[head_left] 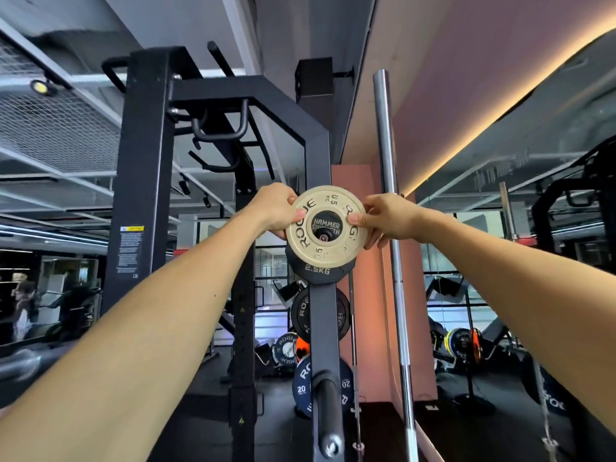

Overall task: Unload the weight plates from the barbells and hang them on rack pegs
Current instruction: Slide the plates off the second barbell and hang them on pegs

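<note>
Gripped cream plate [325, 228] by both rims: left hand [275, 210], right hand [388, 221], fingers curled on its edges. Plate sat over the rack peg [324, 235], against black 2.5 kg plate [316, 270] on rack upright [323, 315].

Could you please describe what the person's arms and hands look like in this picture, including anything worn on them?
Both forearms are bare as far as the picture shows: no sleeves in view. The left hand and the right hand wear no gloves, and no watch, wristband or ring can be seen on the wrists or on the fingers that show. The fingernails that show are short and look unpainted. No markings show on either arm.
</note>
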Motion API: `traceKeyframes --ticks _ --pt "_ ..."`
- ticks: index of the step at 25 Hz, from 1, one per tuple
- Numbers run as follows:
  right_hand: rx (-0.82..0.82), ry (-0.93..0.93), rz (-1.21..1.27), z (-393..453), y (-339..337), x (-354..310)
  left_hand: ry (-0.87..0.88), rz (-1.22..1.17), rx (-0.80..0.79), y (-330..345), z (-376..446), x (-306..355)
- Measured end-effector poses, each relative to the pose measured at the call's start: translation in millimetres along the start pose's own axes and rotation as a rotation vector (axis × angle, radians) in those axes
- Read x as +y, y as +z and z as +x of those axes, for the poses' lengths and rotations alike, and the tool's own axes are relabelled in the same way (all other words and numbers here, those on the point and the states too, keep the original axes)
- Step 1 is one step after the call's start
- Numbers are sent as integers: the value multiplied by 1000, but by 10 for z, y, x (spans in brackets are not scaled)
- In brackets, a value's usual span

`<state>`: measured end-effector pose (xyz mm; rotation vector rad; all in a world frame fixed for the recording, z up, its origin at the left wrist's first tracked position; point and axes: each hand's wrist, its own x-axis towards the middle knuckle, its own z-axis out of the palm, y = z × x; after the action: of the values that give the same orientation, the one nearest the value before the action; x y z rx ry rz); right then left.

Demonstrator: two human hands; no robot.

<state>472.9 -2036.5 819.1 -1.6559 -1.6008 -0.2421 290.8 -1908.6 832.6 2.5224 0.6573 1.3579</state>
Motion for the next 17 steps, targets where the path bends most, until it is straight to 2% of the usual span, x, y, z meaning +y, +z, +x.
traceKeyframes --ticks 11,17 --pt "4 24 -26 541 307 533 11 59 22 507 513 -492" --pt "100 93 27 892 555 893 19 22 83 890 863 -876"
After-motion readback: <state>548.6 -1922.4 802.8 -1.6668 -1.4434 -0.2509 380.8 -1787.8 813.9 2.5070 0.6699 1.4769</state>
